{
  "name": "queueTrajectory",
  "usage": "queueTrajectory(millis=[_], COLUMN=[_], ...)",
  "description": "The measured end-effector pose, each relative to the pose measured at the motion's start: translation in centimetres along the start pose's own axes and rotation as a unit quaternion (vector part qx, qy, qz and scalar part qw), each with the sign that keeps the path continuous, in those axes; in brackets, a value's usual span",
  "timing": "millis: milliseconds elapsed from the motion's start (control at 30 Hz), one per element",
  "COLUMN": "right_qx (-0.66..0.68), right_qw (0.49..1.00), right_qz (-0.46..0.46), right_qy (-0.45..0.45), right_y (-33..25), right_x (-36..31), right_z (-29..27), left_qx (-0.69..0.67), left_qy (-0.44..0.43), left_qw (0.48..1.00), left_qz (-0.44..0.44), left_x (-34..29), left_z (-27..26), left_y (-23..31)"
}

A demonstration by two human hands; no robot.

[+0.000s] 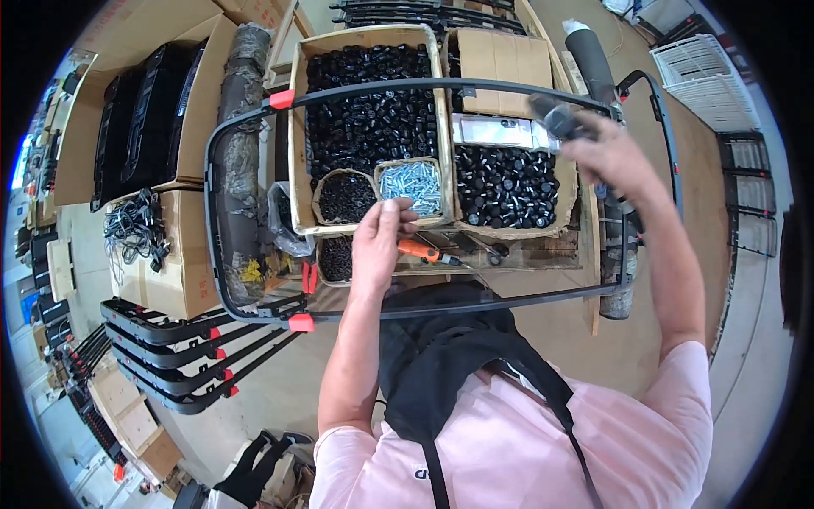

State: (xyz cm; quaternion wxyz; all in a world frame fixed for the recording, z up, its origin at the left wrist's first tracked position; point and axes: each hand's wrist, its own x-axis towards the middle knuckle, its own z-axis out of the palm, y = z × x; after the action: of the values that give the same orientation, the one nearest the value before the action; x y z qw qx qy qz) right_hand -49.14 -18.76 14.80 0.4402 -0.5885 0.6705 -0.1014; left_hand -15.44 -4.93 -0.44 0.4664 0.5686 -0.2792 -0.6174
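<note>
A black rectangular tube frame with red clips lies across the boxes in front of me. My left hand is at the near edge of a small box of silver screws. Its thumb and fingers are drawn together, and whatever they hold is too small to make out. Farther right, my right hand is closed around a dark handheld tool, blurred, above the frame's far right corner. An orange-and-black handheld tool lies just beyond my left hand's fingers.
Large boxes hold black caps and black knobs with studs. Small black parts fill another box beside the screws. Stacked black frames stand at left, below a carton with cables. Wrapped rolls flank the boxes.
</note>
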Motion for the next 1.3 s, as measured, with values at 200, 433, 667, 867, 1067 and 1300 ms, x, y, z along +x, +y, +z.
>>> queueTrajectory(millis=[200,433,667,867,1067,1300], right_qx=[-0.197,-0.309,-0.277,-0.282,-0.287,-0.272], right_qw=[0.959,0.898,0.908,0.913,0.915,0.92], right_qz=[-0.197,-0.31,-0.314,-0.294,-0.282,-0.281], right_qy=[-0.053,-0.037,-0.027,-0.023,-0.03,-0.026], right_y=[-8.1,-12.3,-16.3,-17.5,-17.7,-17.3], right_x=[-3.6,-1.2,5.2,9.3,10.5,11.0], right_z=[16.7,34.8,41.3,42.1,41.6,41.3], left_qx=[-0.138,0.114,0.209,0.229,0.206,0.223], left_qy=[-0.127,0.082,0.184,0.172,0.163,0.154], left_qw=[0.97,0.989,0.959,0.958,0.965,0.962], left_qz=[-0.155,-0.039,0.054,0.011,0.011,0.016], left_x=[1.1,3.0,9.0,13.4,14.8,15.4], left_z=[-5.0,-15.5,-22.3,-23.5,-23.2,-23.1], left_y=[4.4,2.0,2.5,3.4,3.0,3.0])
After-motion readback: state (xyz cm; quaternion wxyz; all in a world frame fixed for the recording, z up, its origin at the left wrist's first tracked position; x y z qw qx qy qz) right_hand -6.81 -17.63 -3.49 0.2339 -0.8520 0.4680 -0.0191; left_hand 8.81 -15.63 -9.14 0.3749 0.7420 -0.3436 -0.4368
